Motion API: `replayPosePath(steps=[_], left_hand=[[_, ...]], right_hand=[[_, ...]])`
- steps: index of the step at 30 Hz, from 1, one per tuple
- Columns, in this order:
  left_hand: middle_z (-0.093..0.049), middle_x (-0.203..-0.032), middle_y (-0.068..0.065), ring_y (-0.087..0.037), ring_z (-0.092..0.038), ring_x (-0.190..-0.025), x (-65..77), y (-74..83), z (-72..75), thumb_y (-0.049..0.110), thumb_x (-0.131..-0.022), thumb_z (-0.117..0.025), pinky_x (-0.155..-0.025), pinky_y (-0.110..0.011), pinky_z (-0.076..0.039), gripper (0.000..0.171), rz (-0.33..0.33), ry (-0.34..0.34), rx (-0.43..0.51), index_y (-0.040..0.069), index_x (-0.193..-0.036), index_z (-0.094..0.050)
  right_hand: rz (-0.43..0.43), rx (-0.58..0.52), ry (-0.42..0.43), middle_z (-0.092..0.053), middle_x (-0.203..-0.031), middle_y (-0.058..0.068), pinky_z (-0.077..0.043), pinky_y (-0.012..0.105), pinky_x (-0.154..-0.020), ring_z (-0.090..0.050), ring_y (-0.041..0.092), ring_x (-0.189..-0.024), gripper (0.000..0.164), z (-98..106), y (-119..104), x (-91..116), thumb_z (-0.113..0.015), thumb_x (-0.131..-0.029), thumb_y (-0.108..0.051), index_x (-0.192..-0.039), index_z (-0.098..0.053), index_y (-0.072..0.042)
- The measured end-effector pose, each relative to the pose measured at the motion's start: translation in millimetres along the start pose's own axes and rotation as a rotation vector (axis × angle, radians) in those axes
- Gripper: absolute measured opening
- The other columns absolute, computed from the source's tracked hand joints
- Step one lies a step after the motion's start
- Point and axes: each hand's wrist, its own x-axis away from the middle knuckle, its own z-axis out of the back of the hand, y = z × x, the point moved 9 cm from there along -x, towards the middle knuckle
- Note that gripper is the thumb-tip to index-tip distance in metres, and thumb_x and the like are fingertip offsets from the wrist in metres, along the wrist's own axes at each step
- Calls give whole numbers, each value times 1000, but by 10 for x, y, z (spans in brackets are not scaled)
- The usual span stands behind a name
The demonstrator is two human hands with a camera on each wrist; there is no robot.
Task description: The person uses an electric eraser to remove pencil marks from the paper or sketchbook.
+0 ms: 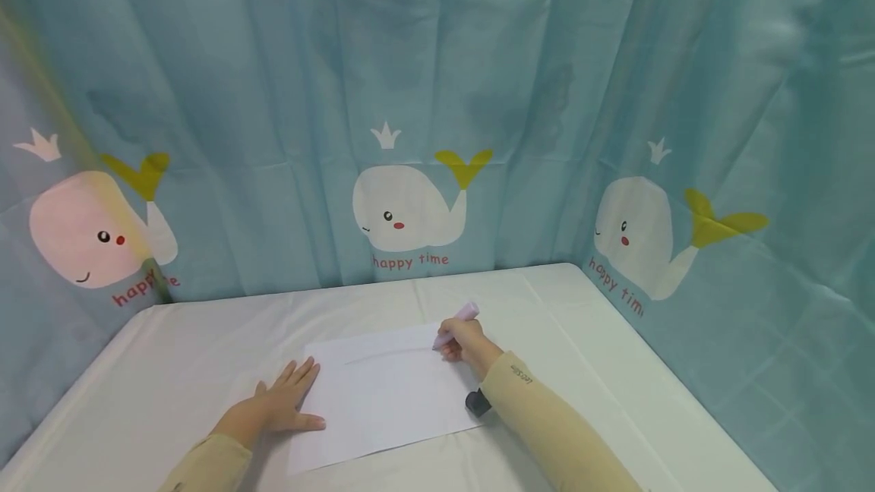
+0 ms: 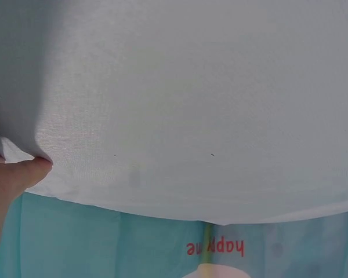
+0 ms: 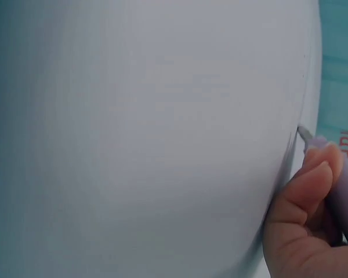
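Observation:
A white sheet of paper (image 1: 383,401) lies on the white-covered table. A faint line runs across its upper part, ending by the tip of a light purple marker (image 1: 468,311). My right hand (image 1: 463,340) grips that marker near its tip, at the sheet's upper right. In the right wrist view the marker (image 3: 343,200) has a grey tip that meets the paper, with the thumb and fingers curled round its barrel. My left hand (image 1: 282,401) rests with spread fingers at the sheet's left edge. Only part of the left hand (image 2: 14,176) shows in the left wrist view.
The table (image 1: 171,370) has a white cloth over it. A blue-green curtain (image 1: 273,97) with printed whales hangs behind it and along both sides. A small black object (image 1: 478,402) sits beside my right forearm, over the paper's right edge.

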Motion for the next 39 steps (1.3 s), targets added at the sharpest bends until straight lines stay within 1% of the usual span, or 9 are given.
replayPosePath(steps=[6, 12, 17, 22, 24, 29, 32, 35, 39], left_hand=[[-11, -157, -27, -52, -2, -141, -33, -64, -51, 65, -71, -73, -97, -80, 3, 117, 2, -8, 19, -6, -150, -23], [-13, -157, -26, -51, -3, -142, -51, -123, -86, 69, -68, -72, -96, -80, 2, 119, 8, 13, 14, -5, -149, -25], [-12, -157, -27, -52, -3, -141, -35, -72, -49, 65, -71, -73, -97, -80, 1, 116, 6, 4, 3, -5, -150, -24], [-12, -156, -28, -53, -3, -141, -18, -18, -29, 61, -73, -74, -96, -81, -1, 114, -6, -5, 3, -7, -149, -24], [-12, -156, -29, -54, -3, -140, -12, -10, -22, 60, -72, -75, -96, -81, -2, 115, -10, -2, 0, -8, -149, -24], [-12, -156, -29, -54, -4, -140, -8, 3, -1, 60, -70, -76, -96, -81, -2, 116, -6, 3, -1, -9, -148, -24], [-12, -156, -29, -54, -4, -140, -8, 12, 0, 60, -70, -76, -97, -80, -1, 117, -3, 2, 3, -9, -148, -24], [-12, -156, -29, -54, -4, -140, -10, 21, -1, 60, -70, -76, -97, -80, -1, 116, -2, 2, -3, -9, -148, -24], [-12, -156, -29, -54, -4, -140, -18, 12, -8, 60, -70, -76, -97, -80, -1, 116, 1, -4, -4, -9, -148, -24]], right_hand=[[-7, 18, -20, -57, -62, 10, -45, 18, -41, -49, 9, -42, 13, -12, 2, 9, -61, -80, -3, -90, -55, 4], [-2, 49, -29, -56, -60, 8, -44, 18, -42, -48, 8, -41, 14, -18, -12, 15, -62, -81, -5, -91, -56, 2], [1, 70, -51, -56, -57, 7, -43, 18, -41, -48, 8, -41, 13, -21, -18, 21, -62, -81, -6, -89, -56, 2], [-43, 19, -138, -55, -61, 9, -47, 21, -45, -51, 12, -45, 14, -54, 18, 36, -58, -81, -9, -89, -55, 2], [-54, -8, -157, -56, -62, 10, -49, 23, -46, -52, 13, -46, 14, -67, 29, 42, -56, -81, -9, -89, -55, 2], [-30, -31, -94, -57, -57, 9, -49, 21, -44, -54, 12, -43, 11, -49, 20, 47, -55, -78, -6, -84, -57, 4], [-10, -27, -36, -58, -57, 9, -48, 20, -42, -53, 11, -42, 11, -24, 14, 44, -57, -77, -5, -84, -57, 4], [1, -21, 4, -58, -60, 10, -47, 19, -42, -52, 10, -42, 13, -1, 14, 43, -57, -77, -5, -87, -54, 3], [15, -8, 4, -58, -59, 10, -46, 18, -42, -52, 9, -41, 14, -7, 3, 65, -57, -77, -4, -87, -54, 3]])
